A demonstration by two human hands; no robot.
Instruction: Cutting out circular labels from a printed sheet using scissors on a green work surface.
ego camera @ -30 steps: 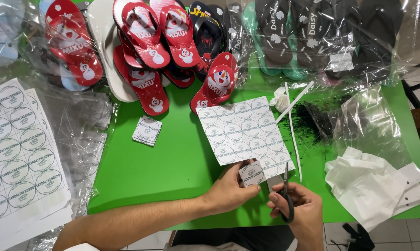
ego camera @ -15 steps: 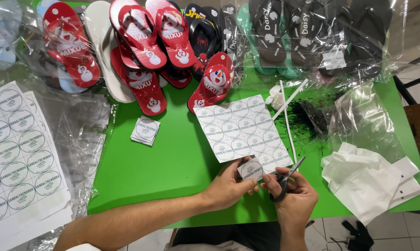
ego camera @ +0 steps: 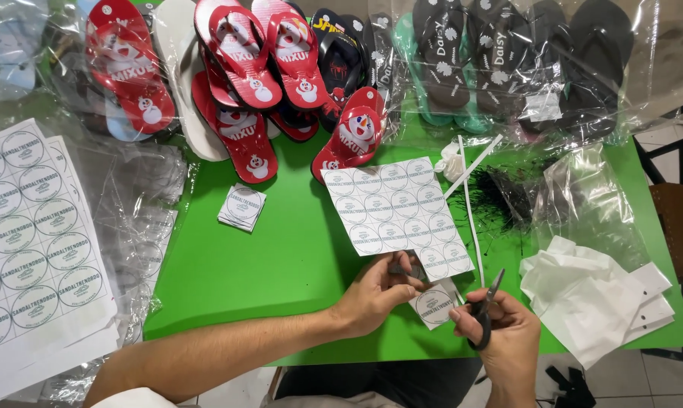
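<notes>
At the near edge of the green table [ego camera: 281, 257], the left hand [ego camera: 379, 291] is pinching a cut-out paper label [ego camera: 434, 305] between thumb and fingers, holding it just above the tabletop. The right hand [ego camera: 504, 340] is gripping a pair of scissors [ego camera: 485, 313] with fingers through the dark handles; the blades are pointing up and away, their tips close to the label's right edge (whether they are actually biting the paper cannot be made out). Both hands are therefore closed, the left on the label, the right on the scissors.

Just beyond the left hand, a partly cut sheet of round labels [ego camera: 398, 211] is lying flat on the table, its lower left corner already missing. Thin white paper strips [ego camera: 470, 204] are lying along its right side, beside a scatter of black plastic fasteners [ego camera: 500, 196]. A small stack of cut square labels [ego camera: 242, 206] is sitting well apart to the left, and full uncut label sheets [ego camera: 35, 242] are piling up at the far left edge over crumpled clear plastic bags [ego camera: 141, 189].

Along the far side, red flip-flops with snowman prints [ego camera: 243, 83] are lying fanned out, next to a black pair [ego camera: 341, 60] and bagged dark and teal flip-flops [ego camera: 507, 60]. To the right of the right hand, a heap of white paper offcuts [ego camera: 591, 295] is resting on the table.
</notes>
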